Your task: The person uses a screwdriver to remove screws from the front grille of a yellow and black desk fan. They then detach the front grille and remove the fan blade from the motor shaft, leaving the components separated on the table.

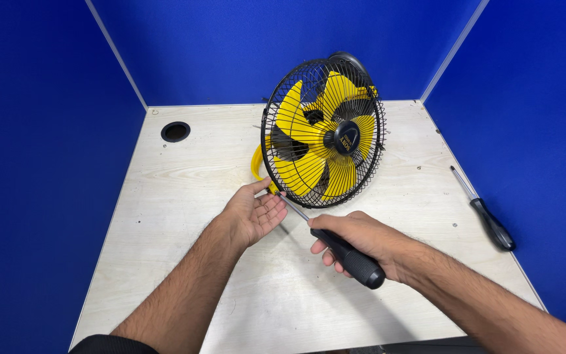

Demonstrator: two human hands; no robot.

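Observation:
A small fan [323, 131] with yellow blades and a black wire cage stands on a pale wooden table [185, 196], on a yellow base. My right hand [361, 239] grips the black handle of a screwdriver [345, 252]. Its metal shaft points up and left, with the tip at the lower left rim of the cage. My left hand [257, 213] lies palm up just under that tip, fingers spread, the thumb near the yellow base. It holds nothing that I can see.
A second screwdriver [486, 213] with a black handle lies near the table's right edge. A round cable hole [175, 131] sits at the back left. Blue partition walls close in the table on three sides.

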